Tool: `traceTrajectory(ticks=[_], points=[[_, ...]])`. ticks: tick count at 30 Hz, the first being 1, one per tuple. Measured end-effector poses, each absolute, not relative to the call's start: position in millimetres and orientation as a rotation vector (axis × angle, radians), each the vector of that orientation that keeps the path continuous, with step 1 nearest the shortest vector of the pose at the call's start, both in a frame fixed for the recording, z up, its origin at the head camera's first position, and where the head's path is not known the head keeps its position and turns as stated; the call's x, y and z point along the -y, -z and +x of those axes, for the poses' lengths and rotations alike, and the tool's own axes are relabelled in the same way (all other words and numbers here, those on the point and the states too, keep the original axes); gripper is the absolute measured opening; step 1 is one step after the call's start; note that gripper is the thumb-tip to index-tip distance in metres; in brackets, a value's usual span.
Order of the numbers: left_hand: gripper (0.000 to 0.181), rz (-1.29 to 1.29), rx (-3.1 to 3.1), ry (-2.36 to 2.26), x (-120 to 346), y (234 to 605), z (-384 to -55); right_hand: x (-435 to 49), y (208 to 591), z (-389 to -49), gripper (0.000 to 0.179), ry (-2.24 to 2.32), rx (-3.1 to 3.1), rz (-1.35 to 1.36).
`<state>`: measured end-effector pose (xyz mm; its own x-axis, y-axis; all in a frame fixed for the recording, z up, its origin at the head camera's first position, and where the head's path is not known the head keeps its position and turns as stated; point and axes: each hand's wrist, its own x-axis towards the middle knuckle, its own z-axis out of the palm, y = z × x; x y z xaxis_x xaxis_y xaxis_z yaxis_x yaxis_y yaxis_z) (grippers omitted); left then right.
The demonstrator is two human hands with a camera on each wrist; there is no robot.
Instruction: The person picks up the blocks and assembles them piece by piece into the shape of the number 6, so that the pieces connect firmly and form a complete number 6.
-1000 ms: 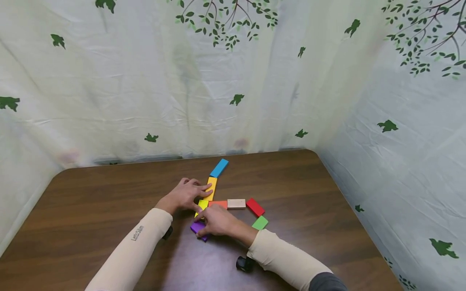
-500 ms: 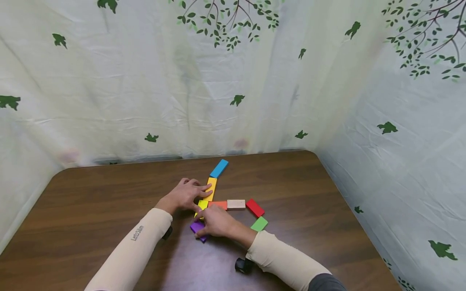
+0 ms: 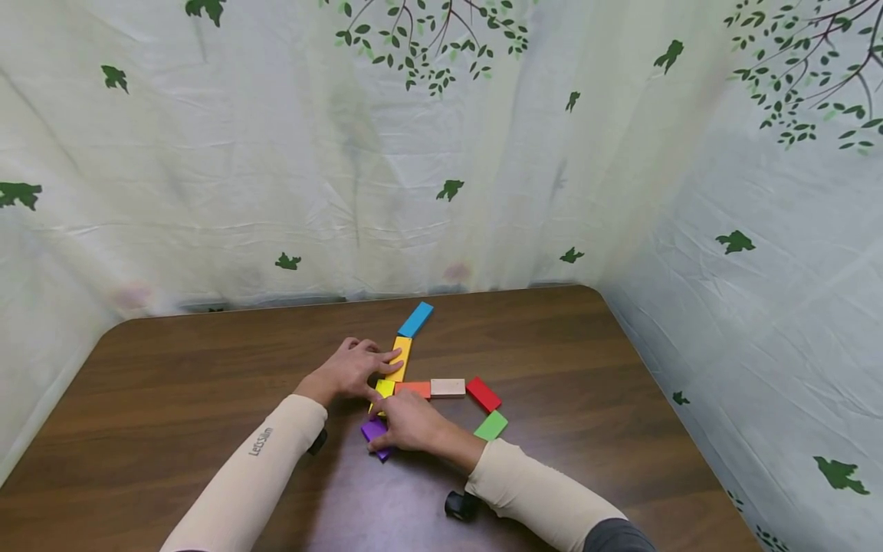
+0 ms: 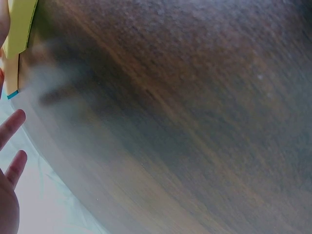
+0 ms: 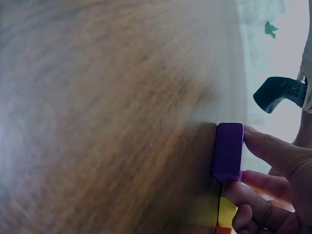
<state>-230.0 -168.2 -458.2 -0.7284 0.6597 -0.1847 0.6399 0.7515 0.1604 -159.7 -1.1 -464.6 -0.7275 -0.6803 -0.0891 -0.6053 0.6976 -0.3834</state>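
My right hand pinches a purple block between thumb and fingers, low on the table in the head view. The block lies slanted at the near end of a yellow block, which my hands partly cover. My left hand spreads over the line from the left. Its extended fingers touch an amber block and its thumb reaches the yellow one. In the left wrist view, two of its fingers stand out straight. Beyond the amber block lies a blue block.
An orange block, a pale wooden block, a red block and a green block branch rightward and curve nearer. The green one lies close to my right forearm. A patterned curtain hangs behind the brown table.
The purple block has turned slightly, its near end swinging a little left and nearer in my right hand. My left hand and the other blocks look unmoved.
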Motion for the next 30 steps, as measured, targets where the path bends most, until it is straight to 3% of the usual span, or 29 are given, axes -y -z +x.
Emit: traceTrajectory(ticks=[30], points=[[0.077,1.027,-2.724,-0.117,167.9,457.2,-229.3,2.2,467.9,-158.7,0.043,0.516,-2.717,-1.036]])
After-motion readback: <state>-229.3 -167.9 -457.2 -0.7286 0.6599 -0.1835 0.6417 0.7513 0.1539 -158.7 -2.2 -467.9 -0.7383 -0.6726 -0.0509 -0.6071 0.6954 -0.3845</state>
